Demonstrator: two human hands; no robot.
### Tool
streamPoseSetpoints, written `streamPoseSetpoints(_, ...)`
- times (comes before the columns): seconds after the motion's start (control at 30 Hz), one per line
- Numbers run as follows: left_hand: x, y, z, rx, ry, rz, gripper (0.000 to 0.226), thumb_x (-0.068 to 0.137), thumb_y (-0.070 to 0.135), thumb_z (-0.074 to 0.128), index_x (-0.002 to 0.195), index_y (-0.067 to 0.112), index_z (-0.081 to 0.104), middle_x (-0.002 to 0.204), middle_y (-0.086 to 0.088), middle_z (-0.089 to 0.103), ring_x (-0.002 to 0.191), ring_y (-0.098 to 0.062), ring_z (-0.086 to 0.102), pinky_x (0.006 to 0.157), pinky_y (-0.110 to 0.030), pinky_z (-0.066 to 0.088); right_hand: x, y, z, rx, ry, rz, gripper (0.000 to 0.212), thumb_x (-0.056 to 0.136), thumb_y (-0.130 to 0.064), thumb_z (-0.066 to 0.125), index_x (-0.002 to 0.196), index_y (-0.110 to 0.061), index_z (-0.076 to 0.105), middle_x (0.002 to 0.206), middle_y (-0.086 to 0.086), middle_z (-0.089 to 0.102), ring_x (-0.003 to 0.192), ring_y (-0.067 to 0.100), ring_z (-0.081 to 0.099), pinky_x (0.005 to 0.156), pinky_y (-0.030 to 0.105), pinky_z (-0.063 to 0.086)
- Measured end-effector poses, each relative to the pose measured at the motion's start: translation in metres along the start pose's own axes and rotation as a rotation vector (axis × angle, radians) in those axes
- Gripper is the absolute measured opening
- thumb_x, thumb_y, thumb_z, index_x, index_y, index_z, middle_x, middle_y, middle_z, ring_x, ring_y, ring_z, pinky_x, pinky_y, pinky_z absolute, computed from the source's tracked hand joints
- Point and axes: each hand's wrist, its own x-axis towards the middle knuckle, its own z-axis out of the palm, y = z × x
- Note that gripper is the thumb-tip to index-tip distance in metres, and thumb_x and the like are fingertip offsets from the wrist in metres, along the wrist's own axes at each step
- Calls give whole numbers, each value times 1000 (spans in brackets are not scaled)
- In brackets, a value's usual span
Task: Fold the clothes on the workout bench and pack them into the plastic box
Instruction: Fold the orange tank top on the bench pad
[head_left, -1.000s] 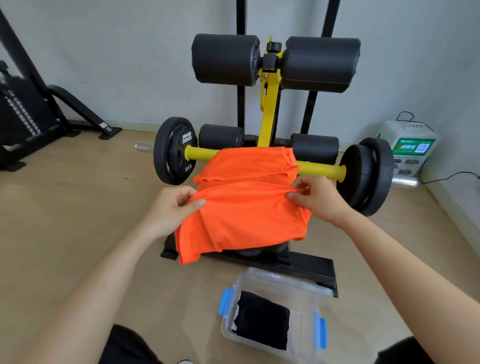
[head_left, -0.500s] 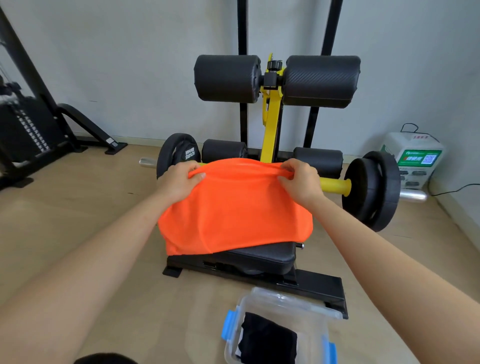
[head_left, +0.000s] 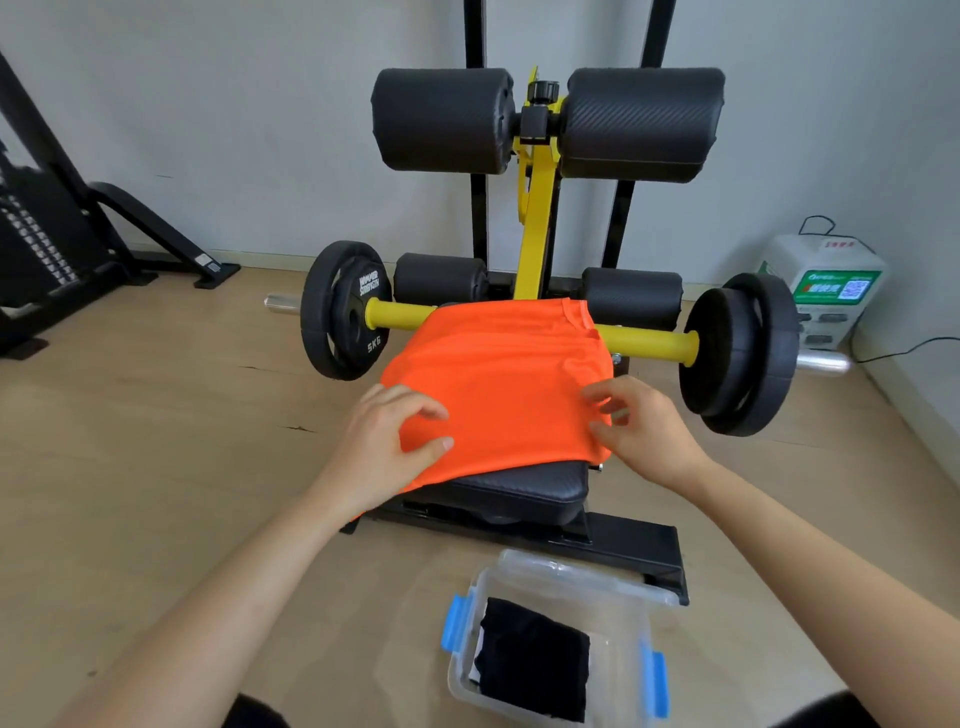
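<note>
Both outstretched, left hand and right hand rest loose, parted fingers on the orange shirt.

Orange shirt hides most of bench pad, middle of yellow bar. Right hand fingers blurred. Black machine left of bench cut by frame edge. Uprights behind bench cut at top. White device right of bench: label unreadable.
</note>
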Motion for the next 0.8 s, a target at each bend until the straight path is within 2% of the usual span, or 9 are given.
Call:
streamPoseSetpoints(0.1, -17, 1, -5, 30, -75, 41, 36, 65, 41, 90, 90, 27, 69, 91, 16, 59, 91, -2, 49, 84, -11, 35, -21, 5, 1, 12, -44, -97, 33, 78, -3, 74, 105, -22, 70, 103, -9, 63, 92, 6, 61, 82, 19, 49)
streamPoseSetpoints(0.2, -27, -2, -7, 157, -146, 73, 46, 57, 41, 94, 91, 27, 66, 91, 13, 56, 88, -10, 50, 77, -24, 43, -25, 3, 1, 59, -22, -126, 27, 79, -2, 75, 102, -18, 73, 101, -7, 64, 92, 7, 62, 83, 16, 49)
streamPoseSetpoints(0.3, -32, -5, -10, 235, -107, 59, 43, 59, 24, 95, 91, 21, 66, 92, 9, 55, 87, -14, 52, 71, -30, 47, -29, 0, -3, 116, -49, -124, 23, 79, -16, 81, 100, -20, 74, 102, -9, 64, 94, 7, 62, 83, 15, 49)
streamPoseSetpoints(0.4, -38, -7, -12, 208, -89, 82, 34, 66, -1, 86, 89, 17, 67, 91, 7, 57, 84, -14, 54, 67, -13, 46, -33, -3, 0, 115, -83, -137, 17, 77, -22, 83, 92, -24, 76, 100, -10, 62, 94, 5, 60, 81, 12, 47)
streamPoseSetpoints(0.5, -43, -13, -19, 144, -86, 64, 36, 71, -11, 77, 94, 16, 72, 94, 8, 60, 86, -15, 59, 73, -15, 51, -30, -3, 4, 128, -58, -150, 10, 81, -14, 79, 81, -22, 74, 94, -6, 62, 89, 7, 60, 80, 15, 47)
streamPoseSetpoints(0.6, -42, -18, -32, 175, -27, 69, 39, 72, -13, 74, 98, 15, 74, 93, 4, 65, 87, -20, 60, 75, -33, 54, -30, 0, 5, 111, -50, -170, 11, 85, -10, 75, 81, -20, 70, 92, -6, 61, 86, 8, 60, 81, 23, 50)
streamPoseSetpoints(0.63, -43, -18, -33, 190, -19, 71, 41, 71, -14, 73, 100, 15, 75, 92, 4, 67, 87, -20, 59, 75, -34, 54, -31, 1, 5, 112, -47, -167, 11, 86, -10, 74, 81, -19, 69, 92, -7, 61, 86, 8, 60, 81, 25, 51)
streamPoseSetpoints(0.73, -49, -14, -27, 121, -67, 13, 48, 68, -6, 76, 107, 21, 75, 97, 10, 68, 90, -14, 58, 75, -13, 47, -35, 3, 3, 119, -47, -152, 10, 86, -12, 74, 82, -20, 69, 92, -7, 62, 87, 8, 61, 81, 27, 52)
streamPoseSetpoints(0.8, -51, -11, -22, 29, -78, -43, 47, 64, 12, 79, 109, 26, 74, 101, 15, 67, 96, -11, 59, 77, -12, 46, -38, 4, 2, 128, -51, -132, 8, 85, -13, 75, 82, -20, 70, 93, -7, 63, 88, 8, 62, 82, 26, 52)
